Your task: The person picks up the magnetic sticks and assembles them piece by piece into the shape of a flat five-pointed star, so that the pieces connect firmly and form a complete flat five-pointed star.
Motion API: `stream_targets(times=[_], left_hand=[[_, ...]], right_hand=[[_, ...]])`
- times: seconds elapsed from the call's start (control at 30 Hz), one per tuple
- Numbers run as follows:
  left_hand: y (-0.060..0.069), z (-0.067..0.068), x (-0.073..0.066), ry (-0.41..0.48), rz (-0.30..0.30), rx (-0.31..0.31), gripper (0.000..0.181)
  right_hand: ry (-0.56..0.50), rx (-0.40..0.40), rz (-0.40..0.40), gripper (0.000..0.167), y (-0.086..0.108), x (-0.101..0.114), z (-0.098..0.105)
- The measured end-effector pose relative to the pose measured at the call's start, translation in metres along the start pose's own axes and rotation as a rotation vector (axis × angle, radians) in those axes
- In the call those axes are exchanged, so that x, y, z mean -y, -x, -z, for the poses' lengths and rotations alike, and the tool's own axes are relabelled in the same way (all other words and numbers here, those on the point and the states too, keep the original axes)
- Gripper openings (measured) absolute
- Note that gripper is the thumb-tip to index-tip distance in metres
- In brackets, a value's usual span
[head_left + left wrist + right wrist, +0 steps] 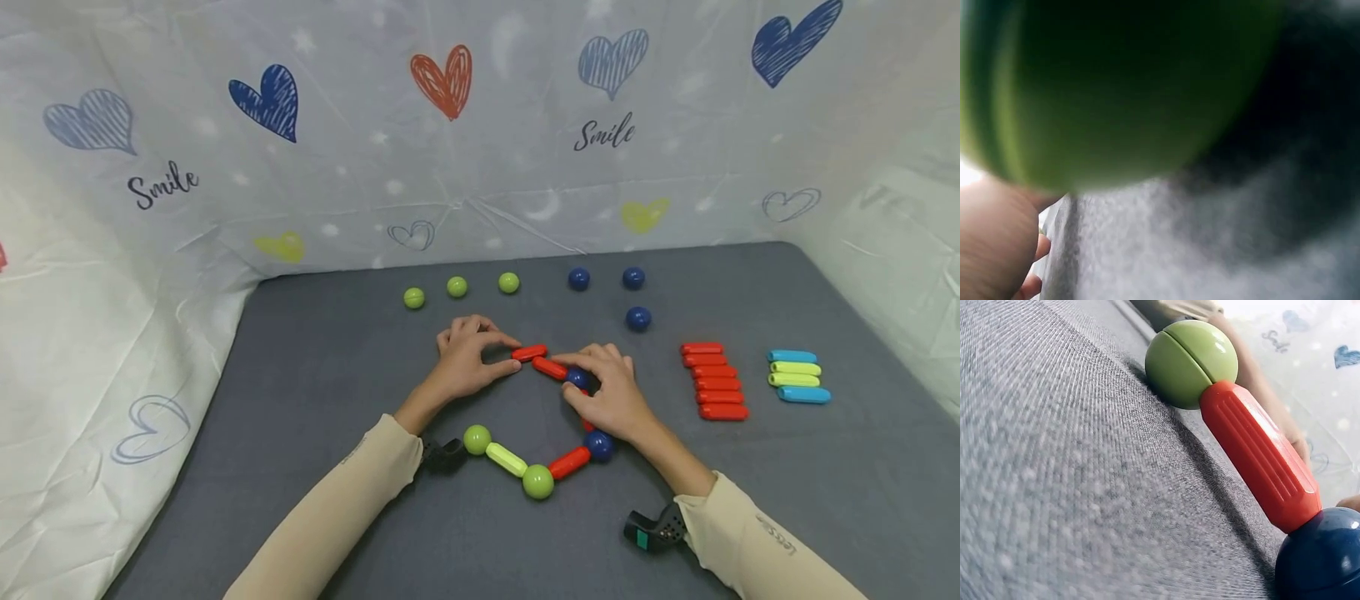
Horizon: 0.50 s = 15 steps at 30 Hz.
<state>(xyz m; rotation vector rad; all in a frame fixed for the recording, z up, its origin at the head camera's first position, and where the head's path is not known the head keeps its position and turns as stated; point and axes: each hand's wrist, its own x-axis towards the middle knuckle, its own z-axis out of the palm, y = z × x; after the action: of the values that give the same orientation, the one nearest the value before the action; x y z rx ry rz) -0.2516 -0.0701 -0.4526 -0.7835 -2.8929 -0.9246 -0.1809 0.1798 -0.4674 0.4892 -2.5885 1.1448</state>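
Observation:
My left hand pinches a red stick between thumb and fingertips. My right hand has its thumb and fingers around a blue ball, from which a second red stick points toward the left hand. The two sticks lie close together; whether they touch I cannot tell. From the held ball, a partly hidden red stick runs to a lower blue ball. Another red stick joins that to a green ball, then a yellow-green stick reaches another green ball beside the left wrist.
Behind the hands stand several loose balls, including a green ball and a blue ball. To the right are a column of red sticks and a shorter column of blue and yellow-green sticks. A printed cloth hangs behind the grey table.

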Motion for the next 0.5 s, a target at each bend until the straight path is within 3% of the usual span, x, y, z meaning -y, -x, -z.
stream_targets(times=[0.2,0.5], left_hand=[[0.004,0.004,0.005,0.025,-0.002,-0.005,0.024],[0.028,0.015,0.015,0.061,-0.004,0.021,0.020]], right_hand=[[0.013,-0.012,0.017,0.034,0.000,0.002,-0.002],[0.026,-0.059,-0.050,0.030,0.001,0.003,-0.001]])
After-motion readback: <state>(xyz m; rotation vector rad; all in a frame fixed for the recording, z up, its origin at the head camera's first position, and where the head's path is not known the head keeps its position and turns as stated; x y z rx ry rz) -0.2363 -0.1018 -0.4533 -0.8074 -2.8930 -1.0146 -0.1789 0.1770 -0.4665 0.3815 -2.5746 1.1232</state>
